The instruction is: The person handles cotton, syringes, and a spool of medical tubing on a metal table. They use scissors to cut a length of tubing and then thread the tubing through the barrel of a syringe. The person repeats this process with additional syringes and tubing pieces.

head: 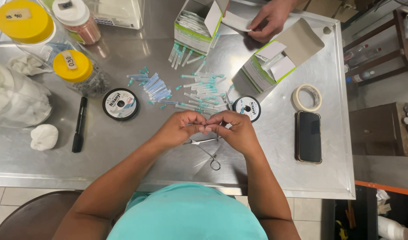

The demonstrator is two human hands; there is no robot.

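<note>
Head view: on the steel surface [275, 133], left hand [179, 129] and right hand [235, 129] meet fingertip to fingertip, fingers pinched together on something too small to tell. Silver ring-handled forceps [207, 149] lie just beneath, long axis running near-right.

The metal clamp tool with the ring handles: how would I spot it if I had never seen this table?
Start at the steel table and find the person's two hands meeting near its front edge. Directly beneath them lie the forceps, thin and silvery, with one finger ring poking out toward the person. Nothing else nearby is metal and scissor-shaped; the spools, black pen and phone are not.
</note>
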